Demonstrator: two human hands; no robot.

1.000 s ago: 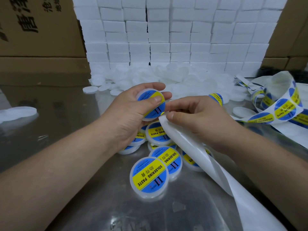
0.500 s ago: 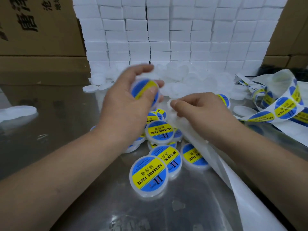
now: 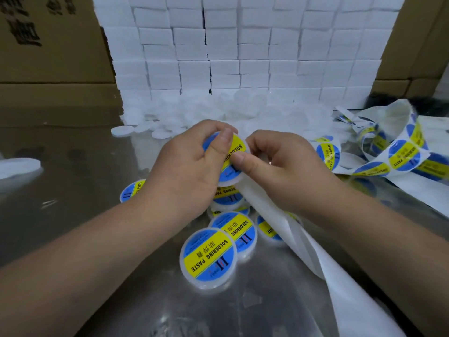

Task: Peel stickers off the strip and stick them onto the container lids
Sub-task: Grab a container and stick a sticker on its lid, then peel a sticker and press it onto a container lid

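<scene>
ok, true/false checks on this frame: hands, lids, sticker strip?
1. The left hand holds a stickered lid. True.
2. Finished lids lie on the metal table below the hands. True.
3. The right hand lies idle on the table. False: its thumb presses the sticker on the held lid, and its fingers grip the white backing strip.
4. The sticker strip on the right is stripped bare. False: it carries several blue-and-yellow stickers.
5. Plain white lids are heaped in front of the stacked white boxes. True.
</scene>
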